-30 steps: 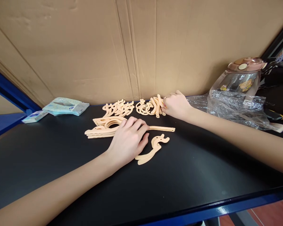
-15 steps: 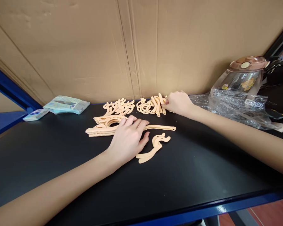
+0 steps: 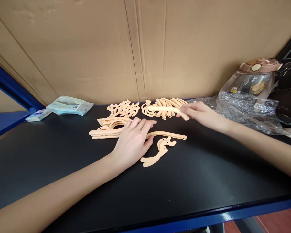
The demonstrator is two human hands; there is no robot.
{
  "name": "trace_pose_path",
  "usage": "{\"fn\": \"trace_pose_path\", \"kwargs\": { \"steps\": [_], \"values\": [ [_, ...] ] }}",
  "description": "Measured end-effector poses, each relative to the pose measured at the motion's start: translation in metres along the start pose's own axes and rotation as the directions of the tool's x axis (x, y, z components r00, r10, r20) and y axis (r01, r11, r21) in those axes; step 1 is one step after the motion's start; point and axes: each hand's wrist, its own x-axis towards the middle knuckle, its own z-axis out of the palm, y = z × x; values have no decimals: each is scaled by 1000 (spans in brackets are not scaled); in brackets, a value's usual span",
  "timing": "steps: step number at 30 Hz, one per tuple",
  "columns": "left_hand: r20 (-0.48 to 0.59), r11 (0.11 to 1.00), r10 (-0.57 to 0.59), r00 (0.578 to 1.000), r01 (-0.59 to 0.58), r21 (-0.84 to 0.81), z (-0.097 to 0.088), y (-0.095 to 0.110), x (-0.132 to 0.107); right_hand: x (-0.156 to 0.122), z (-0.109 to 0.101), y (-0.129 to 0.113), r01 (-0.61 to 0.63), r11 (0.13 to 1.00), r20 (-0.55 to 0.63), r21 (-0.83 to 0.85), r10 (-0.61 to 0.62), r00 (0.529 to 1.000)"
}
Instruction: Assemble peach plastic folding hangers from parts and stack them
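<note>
Peach plastic hanger parts lie on a black tabletop [image 3: 196, 174]. My left hand [image 3: 133, 140] rests flat with its fingers apart on a stack of long curved arms [image 3: 106, 127]. My right hand [image 3: 199, 113] pinches one hook piece [image 3: 163, 109] and holds it just above a pile of hook pieces [image 3: 157, 111] by the cardboard wall. A second pile of hook parts [image 3: 123, 109] lies left of that one. One long arm [image 3: 171, 135] and two short curved pieces [image 3: 160, 150] sit beside my left hand.
A cardboard wall [image 3: 135, 48] backs the table. Tissue packs [image 3: 68, 105] lie at the back left by a blue frame [image 3: 12, 87]. Crumpled clear plastic [image 3: 247, 110] and a bottle with a brown lid [image 3: 257, 76] stand at the right. The table's blue front edge [image 3: 220, 216] runs below.
My right hand has drawn back to the right from the hook pile, lifting one hook piece out of it. My left hand has stayed on the stacked arms.
</note>
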Motion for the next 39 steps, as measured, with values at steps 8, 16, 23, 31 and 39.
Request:
{"fn": "trace_pose_path", "kwargs": {
  "steps": [8,16,23,31,39],
  "values": [
    [-70,992,-116,991,119,46,-1,1,2,-19,16,13,34,994,168,104,-52,984],
    [-36,994,-107,994,108,26,-1,0,3,-20,13,11,62,995,177,81,-75,981],
    [-55,999,-39,998,38,-18,-5,0,2,-22,15,8,79,995,170,64,-89,981],
    [-96,994,-71,993,62,-94,-7,3,4,-25,15,1,128,991,115,-39,-123,986],
    [-147,993,-60,987,44,-107,-8,3,2,-31,16,-5,278,941,27,-191,-278,960]
  ]
}}
